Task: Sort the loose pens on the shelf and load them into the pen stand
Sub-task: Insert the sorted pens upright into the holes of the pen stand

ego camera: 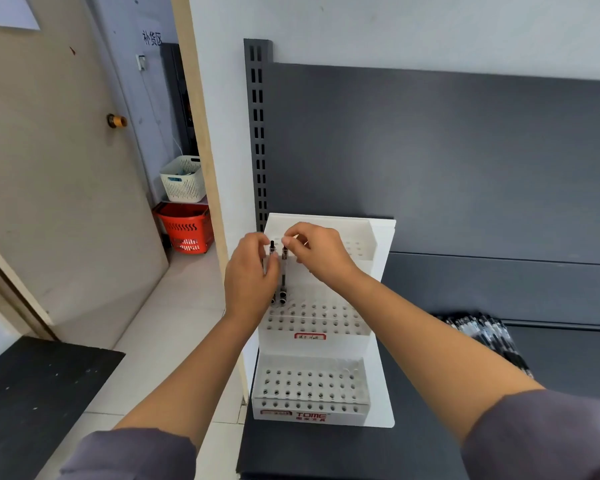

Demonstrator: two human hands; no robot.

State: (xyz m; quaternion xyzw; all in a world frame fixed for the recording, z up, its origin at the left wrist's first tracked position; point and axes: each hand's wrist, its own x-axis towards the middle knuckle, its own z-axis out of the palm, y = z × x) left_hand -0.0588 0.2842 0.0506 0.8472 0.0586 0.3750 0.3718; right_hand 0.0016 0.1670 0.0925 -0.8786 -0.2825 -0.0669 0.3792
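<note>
Head view: the white stand (381,396) sits at the left edge of the shelf (413,452), backed against the rear panel. Both hands work the left end of its middle tier. The left hand (250,277) is curled round one pen (272,249). The right hand (317,252) pinches the top of a second pen (284,268) just beside it. Both pens stand near upright with their lower ends at the holes. The loose pens (484,332) lie heaped well apart, to the right of the stand on the shelf.

To seat these well, I judge each pen should be held plumb over its own hole and lowered straight, filling neighbouring holes in order so the barrels don't wedge.

The stand looks like smooth, rigid moulded plastic, its stepped tiers pierced with rows of round holes. The pens are slim clear barrels with black ends. The shelf is flat, dark painted metal.
</note>
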